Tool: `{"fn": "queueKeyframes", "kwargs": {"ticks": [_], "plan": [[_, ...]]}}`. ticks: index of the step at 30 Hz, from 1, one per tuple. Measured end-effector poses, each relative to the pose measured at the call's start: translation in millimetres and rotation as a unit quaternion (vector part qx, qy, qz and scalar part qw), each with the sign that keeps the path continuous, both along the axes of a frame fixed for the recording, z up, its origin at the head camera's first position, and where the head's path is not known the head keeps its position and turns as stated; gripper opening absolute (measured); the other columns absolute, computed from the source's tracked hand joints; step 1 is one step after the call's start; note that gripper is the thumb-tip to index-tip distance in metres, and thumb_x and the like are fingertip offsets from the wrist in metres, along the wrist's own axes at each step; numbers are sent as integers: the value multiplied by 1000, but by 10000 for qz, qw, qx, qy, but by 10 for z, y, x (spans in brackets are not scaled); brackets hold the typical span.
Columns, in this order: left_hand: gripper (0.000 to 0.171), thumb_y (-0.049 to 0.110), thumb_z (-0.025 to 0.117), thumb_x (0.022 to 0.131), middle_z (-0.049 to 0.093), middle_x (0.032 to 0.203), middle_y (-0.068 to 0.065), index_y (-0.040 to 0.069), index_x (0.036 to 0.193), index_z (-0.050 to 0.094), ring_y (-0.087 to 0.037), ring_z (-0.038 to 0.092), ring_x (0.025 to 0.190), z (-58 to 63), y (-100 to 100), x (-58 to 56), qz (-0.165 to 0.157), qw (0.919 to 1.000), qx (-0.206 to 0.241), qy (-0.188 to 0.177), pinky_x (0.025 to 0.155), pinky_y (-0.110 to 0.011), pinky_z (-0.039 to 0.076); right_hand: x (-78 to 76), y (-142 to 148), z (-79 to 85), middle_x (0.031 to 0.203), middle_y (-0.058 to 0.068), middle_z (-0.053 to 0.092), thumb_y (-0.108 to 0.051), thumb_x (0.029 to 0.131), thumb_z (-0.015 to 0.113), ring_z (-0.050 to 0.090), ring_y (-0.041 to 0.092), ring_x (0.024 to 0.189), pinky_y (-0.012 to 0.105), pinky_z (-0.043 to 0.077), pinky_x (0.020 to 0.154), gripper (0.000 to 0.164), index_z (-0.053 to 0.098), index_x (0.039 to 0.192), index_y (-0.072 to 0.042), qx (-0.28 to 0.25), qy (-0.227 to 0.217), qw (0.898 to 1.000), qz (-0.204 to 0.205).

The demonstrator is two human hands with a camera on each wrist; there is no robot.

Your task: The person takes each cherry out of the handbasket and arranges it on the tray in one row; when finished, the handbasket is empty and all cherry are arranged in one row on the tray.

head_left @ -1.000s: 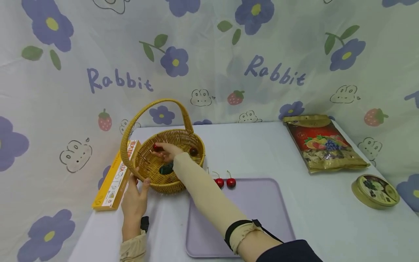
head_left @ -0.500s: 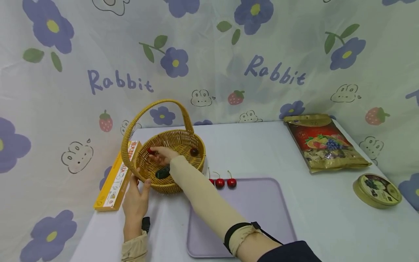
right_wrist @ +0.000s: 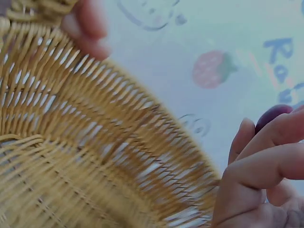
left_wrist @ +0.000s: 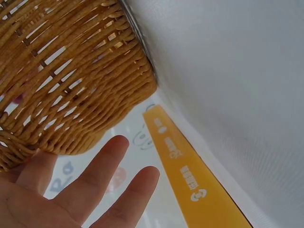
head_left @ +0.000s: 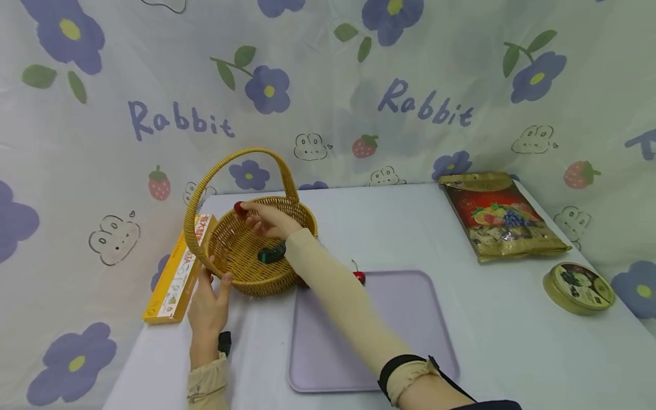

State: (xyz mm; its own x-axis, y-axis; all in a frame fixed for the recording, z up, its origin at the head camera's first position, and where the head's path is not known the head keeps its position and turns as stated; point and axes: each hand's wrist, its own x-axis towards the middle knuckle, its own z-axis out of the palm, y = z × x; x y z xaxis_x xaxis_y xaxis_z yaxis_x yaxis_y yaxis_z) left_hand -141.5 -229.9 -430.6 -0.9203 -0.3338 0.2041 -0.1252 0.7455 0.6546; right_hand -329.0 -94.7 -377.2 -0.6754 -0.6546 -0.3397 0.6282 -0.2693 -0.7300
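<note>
My right hand [head_left: 270, 221] pinches a red cherry [head_left: 239, 208] between thumb and fingertips, over the left part of a woven basket [head_left: 246, 283] with a tall arched handle. In the right wrist view the cherry [right_wrist: 273, 116] looks dark, held above the basket's rim. My left hand [head_left: 207, 310] holds the basket's near left rim beside the handle's foot. The left wrist view shows two of that hand's fingers [left_wrist: 97, 178] extended past the wicker. Another cherry [head_left: 360, 277] with its stem up lies at the tray's far edge; my right sleeve hides what is beside it.
A lilac tray [head_left: 410, 330] lies under my right forearm. A yellow and white box [head_left: 176, 285] stands left of the basket. At the right are a gold and red fruit-printed bag [head_left: 504, 216] and a round tin [head_left: 579, 287]. A printed curtain [head_left: 328, 91] hangs behind.
My right hand first went left and down inside the basket, then rose with the cherry to about the rim's height. My forearm now covers other cherries seen before. The left hand stays at the rim.
</note>
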Motion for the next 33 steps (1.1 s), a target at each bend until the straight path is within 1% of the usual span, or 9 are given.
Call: {"fn": "queueKeyframes", "kwargs": {"ticks": [2,4,8,12,15,20,25,28,33], "plan": [[61,44,41,103,46,142,-30,13,152,26,-50,50,123,2,-4,-6,3,10000,10,11,84,-68,42,10,137,79,94,0,61,-24,101,53,38,-1,52,11,28,40,21,60,118,-15,-143,170,9998,9],[62,45,40,103,46,143,-30,13,153,25,-50,50,124,2,-2,-13,-19,10000,32,-14,85,-68,42,28,311,141,96,0,61,-24,101,51,38,-1,51,11,28,40,28,55,128,-16,-242,260,9994,-60],[62,45,41,102,45,144,-30,14,153,24,-50,49,126,-2,3,-23,-32,9999,87,-78,88,-68,40,66,696,179,100,1,62,-23,103,48,38,-1,50,10,28,40,36,46,138,-17,-218,515,9982,-237],[62,46,41,102,43,146,-28,14,153,24,-49,48,126,-9,-4,-14,-2,9999,90,-132,88,-69,40,128,1075,151,101,0,60,-22,103,47,38,1,53,11,29,42,39,43,141,-15,350,940,9947,-215],[63,47,40,102,44,145,-28,14,153,25,-50,49,126,-11,-9,-8,8,9999,71,-121,86,-69,40,187,1335,126,104,-1,58,-21,102,48,39,5,57,14,31,46,39,45,141,-14,1049,1359,9851,-38],[64,49,39,102,47,140,-32,11,152,27,-51,50,123,3,-14,-18,17,10000,73,-7,86,-69,40,282,1680,96,118,5,59,-22,101,51,43,8,58,17,33,48,37,51,138,-15,1967,1908,9615,209],[67,52,37,101,46,141,-32,9,151,26,-51,49,125,13,-1,-11,31,9998,115,-139,87,-69,40,420,1928,59,126,10,61,-26,100,55,47,9,60,19,33,50,34,55,133,-20,2756,2200,9337,623],[67,52,37,101,46,141,-32,10,152,26,-51,49,125,7,8,-5,33,9998,121,-178,86,-69,40,534,2057,35,124,8,64,-27,98,58,53,14,64,21,32,52,32,58,130,-23,3275,2499,9070,872],[65,50,38,101,46,143,-30,14,153,24,-50,49,125,2,-4,-13,-6,9999,142,-50,87,-69,39,734,2248,-20,117,12,66,-23,93,63,62,34,76,24,36,54,34,60,127,-18,4021,3262,8498,987]]}}
